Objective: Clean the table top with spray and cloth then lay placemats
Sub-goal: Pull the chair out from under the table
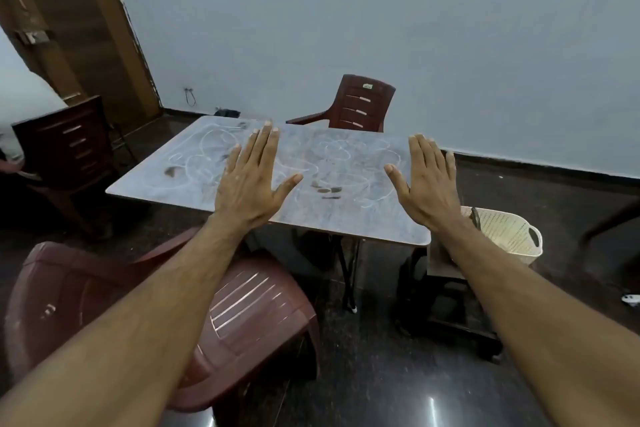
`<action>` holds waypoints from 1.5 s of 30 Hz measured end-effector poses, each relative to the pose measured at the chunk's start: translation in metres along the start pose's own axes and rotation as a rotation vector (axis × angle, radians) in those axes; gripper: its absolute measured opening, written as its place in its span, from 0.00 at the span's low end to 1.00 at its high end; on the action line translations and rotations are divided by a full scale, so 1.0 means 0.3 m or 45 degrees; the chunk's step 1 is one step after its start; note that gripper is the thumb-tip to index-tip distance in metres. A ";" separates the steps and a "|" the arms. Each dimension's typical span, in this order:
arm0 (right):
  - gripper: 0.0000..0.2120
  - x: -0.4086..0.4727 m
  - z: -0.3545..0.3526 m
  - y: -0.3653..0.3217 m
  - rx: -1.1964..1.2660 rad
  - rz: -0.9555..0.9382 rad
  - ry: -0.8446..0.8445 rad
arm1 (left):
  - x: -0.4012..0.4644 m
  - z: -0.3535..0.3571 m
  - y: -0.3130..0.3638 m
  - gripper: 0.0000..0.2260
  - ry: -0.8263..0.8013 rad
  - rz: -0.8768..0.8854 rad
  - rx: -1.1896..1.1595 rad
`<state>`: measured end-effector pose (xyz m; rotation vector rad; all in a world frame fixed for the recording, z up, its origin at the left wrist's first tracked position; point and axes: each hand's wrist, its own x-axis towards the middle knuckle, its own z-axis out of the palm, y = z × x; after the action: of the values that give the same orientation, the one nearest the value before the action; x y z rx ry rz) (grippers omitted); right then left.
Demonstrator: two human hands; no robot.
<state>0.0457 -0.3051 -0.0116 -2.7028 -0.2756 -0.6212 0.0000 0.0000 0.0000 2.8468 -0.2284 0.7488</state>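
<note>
A grey marbled table top [374, 218] stands in the middle of the room, marked with white chalk scribbles [204, 146] and several dark smudges [327, 190]. My left hand [251, 180] is held out flat over the table's left half, fingers straight and spread, holding nothing. My right hand [427, 180] is stretched out the same way near the table's right edge, palm down and empty. No spray bottle, cloth or placemat shows on the table.
A cream plastic basket [512, 232] sits on a low stand right of the table. Maroon plastic chairs stand at the near left [242, 305], the far side [363, 104] and the left [69, 139]. The floor is dark and glossy, with a wooden door at the back left.
</note>
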 end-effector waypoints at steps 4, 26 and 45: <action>0.38 -0.099 0.049 -0.109 0.012 0.030 -0.002 | -0.092 -0.038 -0.106 0.39 -0.021 0.004 0.040; 0.35 -0.353 0.471 -0.878 0.095 -0.054 -0.229 | -0.659 -0.244 -0.858 0.38 -0.180 -0.192 0.024; 0.34 -0.143 0.822 -1.098 0.137 0.060 -0.331 | -0.436 -0.096 -1.277 0.38 -0.323 -0.237 -0.031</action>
<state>0.0159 0.0864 -0.1417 -2.6743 -0.3004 -0.2330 -0.0513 0.3912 -0.0952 2.8831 -0.0060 0.3465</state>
